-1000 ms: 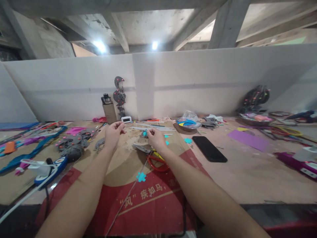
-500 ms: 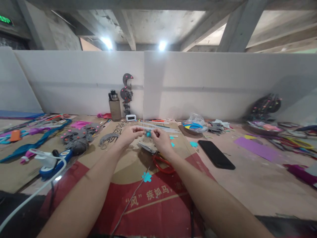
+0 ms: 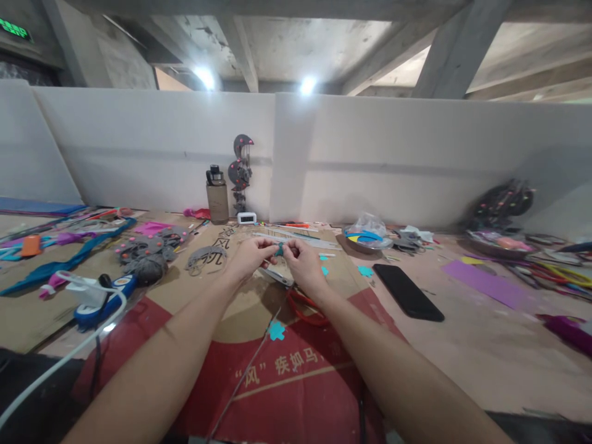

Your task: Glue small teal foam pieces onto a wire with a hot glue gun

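Between my two hands, over the cardboard, is a small teal piece, mostly covered by fingertips. My left hand pinches its left side, and my right hand pinches its right side; the hands nearly meet. Scissors with red handles lie below, partly hidden by my right hand and forearm, their blades pointing left. Nearer to me, a turquoise flower-shaped cutout rests on the red part of the cardboard sheet. A thin cord runs beside the cutout toward the front edge.
A black phone lies to the right, near a bowl of scraps. Behind stand a bottle and a small white clock. At left are grey felt pieces and a blue power strip with a white cable.
My hands have drawn closer together around the teal piece, which is now more covered by fingers. The whole view has shifted slightly.
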Tool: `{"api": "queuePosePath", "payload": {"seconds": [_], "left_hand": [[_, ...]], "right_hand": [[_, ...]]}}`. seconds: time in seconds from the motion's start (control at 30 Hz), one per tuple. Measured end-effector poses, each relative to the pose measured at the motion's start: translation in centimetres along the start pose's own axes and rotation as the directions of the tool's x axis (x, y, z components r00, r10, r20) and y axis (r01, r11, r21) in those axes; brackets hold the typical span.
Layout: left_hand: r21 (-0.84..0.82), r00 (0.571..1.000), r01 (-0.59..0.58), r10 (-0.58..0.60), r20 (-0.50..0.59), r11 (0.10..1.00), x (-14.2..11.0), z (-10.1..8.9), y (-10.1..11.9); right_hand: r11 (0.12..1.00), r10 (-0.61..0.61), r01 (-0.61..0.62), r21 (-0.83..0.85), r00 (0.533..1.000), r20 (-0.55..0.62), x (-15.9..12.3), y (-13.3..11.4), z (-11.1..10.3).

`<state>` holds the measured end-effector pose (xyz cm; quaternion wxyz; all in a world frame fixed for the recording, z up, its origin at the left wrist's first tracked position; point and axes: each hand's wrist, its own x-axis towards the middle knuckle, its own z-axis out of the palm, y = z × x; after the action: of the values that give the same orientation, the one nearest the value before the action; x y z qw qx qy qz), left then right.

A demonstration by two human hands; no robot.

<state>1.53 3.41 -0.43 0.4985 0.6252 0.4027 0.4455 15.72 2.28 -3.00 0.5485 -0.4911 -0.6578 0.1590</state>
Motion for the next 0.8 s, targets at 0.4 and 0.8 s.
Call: {"api": "queuePosePath", "payload": {"seconds": [0.4, 0.8], "left_hand": [[-0.047, 1.0, -0.007, 0.007, 0.005, 0.999, -0.07, 0.27, -0.13], [-0.057, 0.998, -0.002, -0.002, -0.059, 0.998, 0.22, 0.25, -0.33]], "right_hand": [[1.0, 0.012, -0.012, 0.017, 1.0, 0.014, 0.02, -0.3, -0.16], [0.949, 0.11, -0.14, 0.282, 0.987, 0.117, 0.44, 0.14, 0.34]]}}
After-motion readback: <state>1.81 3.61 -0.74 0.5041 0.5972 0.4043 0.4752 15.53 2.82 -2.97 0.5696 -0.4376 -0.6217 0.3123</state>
